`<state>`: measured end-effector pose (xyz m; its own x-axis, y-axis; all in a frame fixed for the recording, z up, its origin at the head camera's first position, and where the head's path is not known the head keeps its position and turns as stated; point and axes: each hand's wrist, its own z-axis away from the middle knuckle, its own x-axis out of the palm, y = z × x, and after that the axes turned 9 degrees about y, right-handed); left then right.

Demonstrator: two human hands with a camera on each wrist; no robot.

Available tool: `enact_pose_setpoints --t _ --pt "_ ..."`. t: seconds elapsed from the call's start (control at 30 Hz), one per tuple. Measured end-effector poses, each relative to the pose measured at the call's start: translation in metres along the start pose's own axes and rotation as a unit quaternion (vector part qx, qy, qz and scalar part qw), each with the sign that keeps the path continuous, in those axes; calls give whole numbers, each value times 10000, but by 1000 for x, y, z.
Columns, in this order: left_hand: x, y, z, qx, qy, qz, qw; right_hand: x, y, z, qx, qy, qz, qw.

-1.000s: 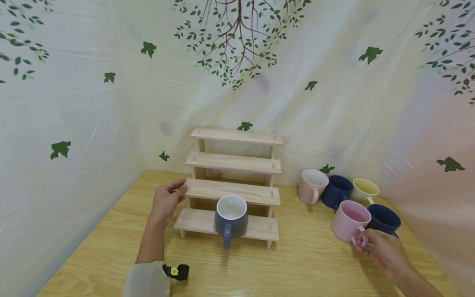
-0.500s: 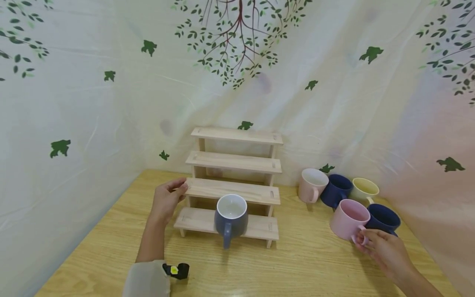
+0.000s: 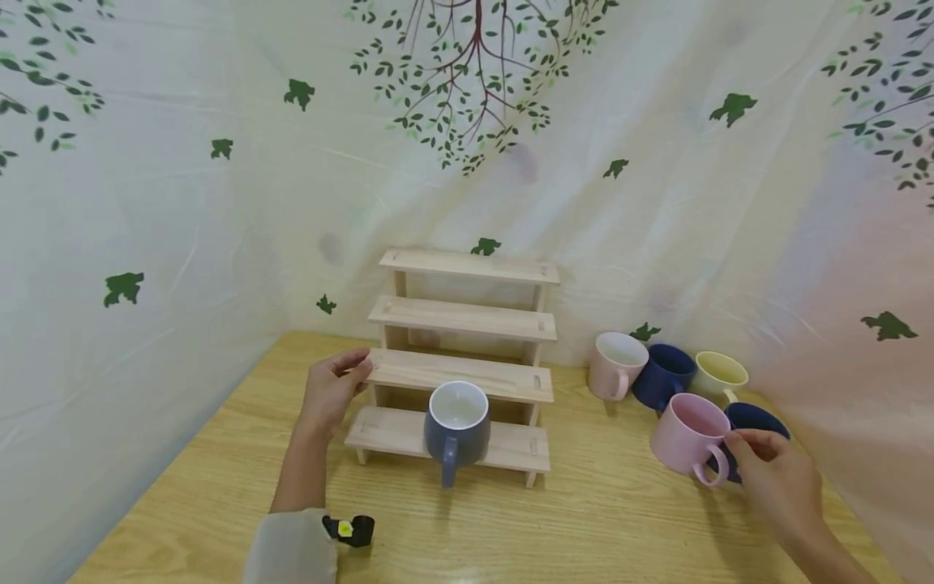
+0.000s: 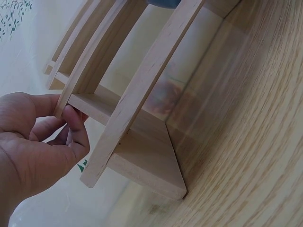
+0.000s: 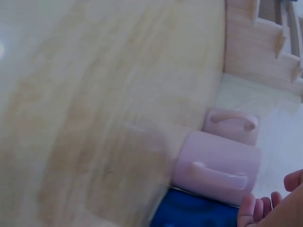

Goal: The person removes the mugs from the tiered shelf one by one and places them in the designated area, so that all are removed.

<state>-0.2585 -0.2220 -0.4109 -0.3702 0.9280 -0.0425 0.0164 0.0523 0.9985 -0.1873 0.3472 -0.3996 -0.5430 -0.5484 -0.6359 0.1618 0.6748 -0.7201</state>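
Note:
My left hand (image 3: 336, 392) pinches the left end of a step on the tiered wooden shelf (image 3: 456, 371); thumb and fingers meet around the board in the left wrist view. On the lowest step sits a grey-blue mug (image 3: 440, 442) with a white inside, handle toward me. At the right, my right hand (image 3: 777, 480) has its thumb and fingers apart, close to the rim of a dark blue mug (image 3: 756, 417), which it partly covers. Just left of that hand, a pink mug (image 3: 679, 442) stands with its handle free. The right wrist view shows the fingers beside these two mugs.
Behind the pink mug stand a pale pink mug (image 3: 608, 380), another dark blue mug (image 3: 660, 381) and a yellow mug (image 3: 718, 375). A leaf-patterned sheet (image 3: 438, 195) walls the back and sides of the wooden table (image 3: 591, 519).
My right hand has let go of the pink mug's handle and shifted right toward the front dark blue mug. The pink mug stays in place. My left hand keeps its hold on the shelf.

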Motion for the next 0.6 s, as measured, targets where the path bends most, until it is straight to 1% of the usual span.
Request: enact_pose_setpoints --t 0.07,0.2,0.27,0.33,0.4,0.47,0.6 --pt "0 0 0 -13 6 5 10000 -1 -7 -2 -208 38 -52 9998" --pt "0 1 0 -43 7 -4 10000 1 -21 -4 -523 -42 -260 9983" --pt "0 1 0 -51 7 -15 10000 4 -28 -3 -580 -265 -469 9969" --pt "0 2 0 -63 -6 -36 10000 8 -36 -2 -407 -623 -777 9942" --pt "0 2 1 -76 -20 -45 10000 12 -44 -1 -195 -1018 -1044 9891" --pt "0 1 1 -81 -27 -44 10000 17 -52 1 16 -1336 -1201 9837" --pt "0 2 1 -53 -56 -33 10000 30 -65 8 -12 -1600 -1568 9746"
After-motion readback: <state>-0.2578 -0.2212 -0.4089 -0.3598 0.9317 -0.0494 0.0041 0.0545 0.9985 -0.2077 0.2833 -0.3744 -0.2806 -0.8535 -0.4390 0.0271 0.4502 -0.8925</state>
